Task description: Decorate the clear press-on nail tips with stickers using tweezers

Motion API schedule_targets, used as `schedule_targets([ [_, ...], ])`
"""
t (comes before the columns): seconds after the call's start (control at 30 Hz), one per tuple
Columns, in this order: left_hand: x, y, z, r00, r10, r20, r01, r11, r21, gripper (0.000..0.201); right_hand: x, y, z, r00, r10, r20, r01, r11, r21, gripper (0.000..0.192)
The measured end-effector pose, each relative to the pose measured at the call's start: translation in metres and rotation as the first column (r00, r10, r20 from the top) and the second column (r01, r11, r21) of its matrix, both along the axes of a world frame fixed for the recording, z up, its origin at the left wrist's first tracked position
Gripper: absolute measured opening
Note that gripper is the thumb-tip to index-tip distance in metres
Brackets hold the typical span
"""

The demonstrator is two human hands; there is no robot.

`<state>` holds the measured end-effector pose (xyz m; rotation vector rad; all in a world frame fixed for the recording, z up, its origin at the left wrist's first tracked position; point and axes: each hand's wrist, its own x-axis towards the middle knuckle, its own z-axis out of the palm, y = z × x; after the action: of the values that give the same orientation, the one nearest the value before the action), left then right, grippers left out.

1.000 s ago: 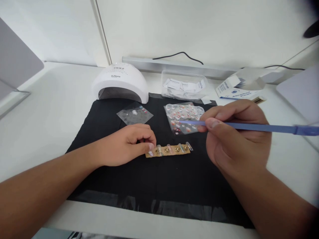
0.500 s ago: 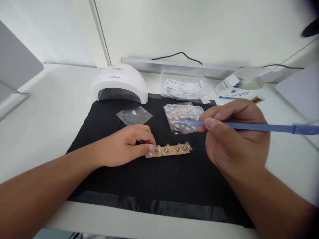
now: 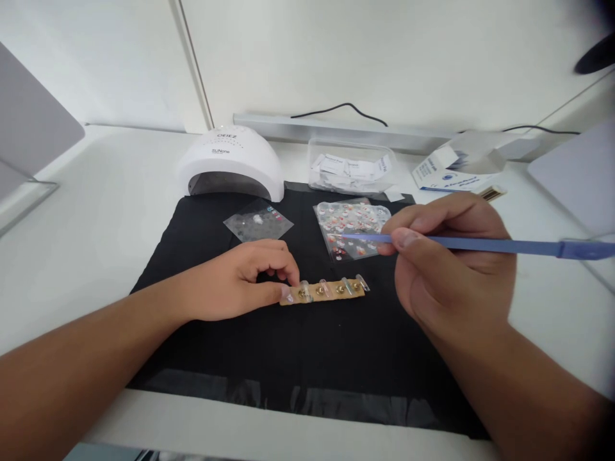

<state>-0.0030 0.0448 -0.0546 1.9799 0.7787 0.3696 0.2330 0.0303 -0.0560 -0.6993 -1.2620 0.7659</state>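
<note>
White walls (image 3: 384,64) stand behind a white counter (image 3: 115,179), where a black mat (image 3: 336,358) lies spread before a white domed lamp (image 3: 230,150). On the mat, a tan strip (image 3: 332,291) with gold studs and clear slips lies just at the fingertips of the left hand (image 3: 250,275). Compared with the earlier frames, that hand's thumb has drawn back a little from the index finger, widening the gap between them, while the strip has stayed put. Its wrist is low, the palm turned down and the fingers curled; whether it grips the leftmost slip, I cannot tell. Raised well apart from it, the right hand (image 3: 456,262) keeps much the same pose, pinching a slim blue tool (image 3: 500,245) nearly level, its tip pointing left across the patterned sheets (image 3: 355,218).
</note>
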Motion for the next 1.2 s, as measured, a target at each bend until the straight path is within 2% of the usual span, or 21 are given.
schedule_targets([
  [0.2,-0.003,0.000,-0.001,0.993,-0.102,0.055,0.098,0.992,0.080,0.022,0.001,0.002,-0.002,1.000,-0.003,0.023,0.003,1.000,0.017,0.020],
  [0.37,-0.002,-0.001,-0.002,0.990,-0.121,0.075,0.111,0.985,0.131,0.018,0.002,0.001,-0.002,0.998,0.031,0.054,-0.030,0.999,-0.017,0.017],
  [0.63,-0.001,0.000,0.001,0.991,-0.115,0.070,0.104,0.983,0.151,0.018,0.001,-0.001,0.001,0.997,0.059,0.047,-0.056,0.996,-0.072,0.016],
  [1.03,-0.006,0.002,0.006,0.989,-0.147,0.004,0.145,0.978,0.148,0.021,0.002,-0.001,0.001,0.994,0.077,0.073,-0.071,0.994,-0.082,0.018],
  [1.2,-0.011,0.006,0.006,0.997,-0.065,0.033,0.060,0.991,0.120,0.015,0.002,-0.001,0.001,0.996,0.069,0.063,-0.065,0.996,-0.064,0.019],
])
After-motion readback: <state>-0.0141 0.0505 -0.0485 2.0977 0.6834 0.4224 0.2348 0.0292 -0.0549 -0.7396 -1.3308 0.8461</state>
